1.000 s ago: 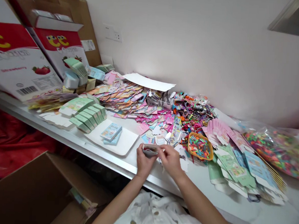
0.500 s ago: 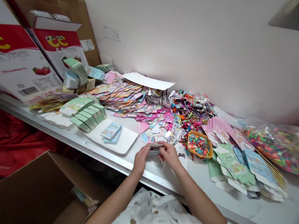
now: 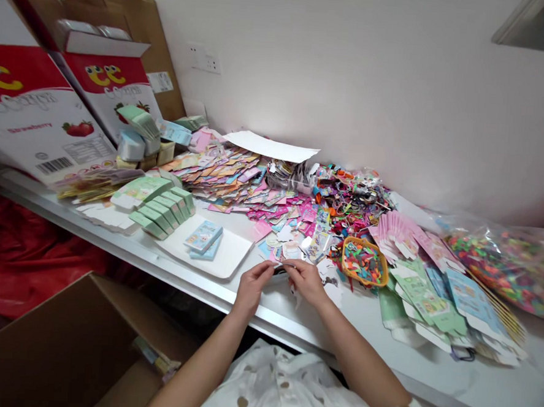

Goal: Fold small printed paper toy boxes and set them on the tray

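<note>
My left hand (image 3: pixel 252 284) and my right hand (image 3: pixel 305 279) meet over the front of the white table (image 3: pixel 265 307), fingers pinched together on a small flat packet (image 3: pixel 281 267) held between them. What the packet holds is too small to make out. Just behind my hands lie loose stickers and cards (image 3: pixel 292 248). A small orange basket (image 3: pixel 364 262) of coloured bits stands right of my right hand. A white tray (image 3: pixel 232 256) with two blue cards (image 3: pixel 203 237) lies to the left.
Green folded boxes (image 3: pixel 161 212) are stacked at the left, pink and green flat cartons (image 3: pixel 432 293) at the right. A bag of coloured pieces (image 3: pixel 503 267) lies far right. Strawberry-printed cartons (image 3: pixel 42 116) lean at the back left. An open cardboard box (image 3: pixel 74 351) stands below the table.
My hands have shifted slightly forward and left with the packet; it was upright and wider between my fingers before, and now looks flatter and thinner.
</note>
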A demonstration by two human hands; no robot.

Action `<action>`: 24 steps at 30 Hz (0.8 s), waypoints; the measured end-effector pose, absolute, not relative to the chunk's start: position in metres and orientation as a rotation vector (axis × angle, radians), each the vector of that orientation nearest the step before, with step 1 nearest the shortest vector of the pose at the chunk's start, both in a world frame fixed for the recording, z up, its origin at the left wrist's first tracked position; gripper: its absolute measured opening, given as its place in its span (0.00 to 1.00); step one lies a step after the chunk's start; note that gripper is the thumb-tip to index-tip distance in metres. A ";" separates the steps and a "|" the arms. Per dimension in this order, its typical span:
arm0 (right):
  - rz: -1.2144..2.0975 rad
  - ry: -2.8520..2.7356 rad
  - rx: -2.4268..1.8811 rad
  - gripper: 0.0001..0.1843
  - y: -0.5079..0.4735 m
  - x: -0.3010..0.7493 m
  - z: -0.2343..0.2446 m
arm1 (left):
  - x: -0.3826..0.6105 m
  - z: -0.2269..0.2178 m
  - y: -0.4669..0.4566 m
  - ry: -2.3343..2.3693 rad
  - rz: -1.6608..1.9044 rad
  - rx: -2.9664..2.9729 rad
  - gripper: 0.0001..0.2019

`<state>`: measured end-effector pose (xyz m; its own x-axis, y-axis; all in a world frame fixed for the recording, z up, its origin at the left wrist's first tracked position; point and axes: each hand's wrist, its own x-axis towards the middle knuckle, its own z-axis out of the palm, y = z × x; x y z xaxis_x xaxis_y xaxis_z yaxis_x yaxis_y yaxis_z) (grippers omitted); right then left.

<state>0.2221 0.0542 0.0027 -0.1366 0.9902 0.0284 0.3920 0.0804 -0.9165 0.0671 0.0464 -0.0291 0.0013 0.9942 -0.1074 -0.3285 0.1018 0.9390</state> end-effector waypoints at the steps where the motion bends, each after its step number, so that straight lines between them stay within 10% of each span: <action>1: 1.099 -1.584 -1.414 0.17 0.055 0.221 0.002 | 0.067 -0.030 0.047 1.018 1.280 0.882 0.16; 24: 0.580 -1.777 -1.527 0.16 0.057 0.205 0.004 | 0.064 -0.034 0.044 1.373 1.548 1.117 0.14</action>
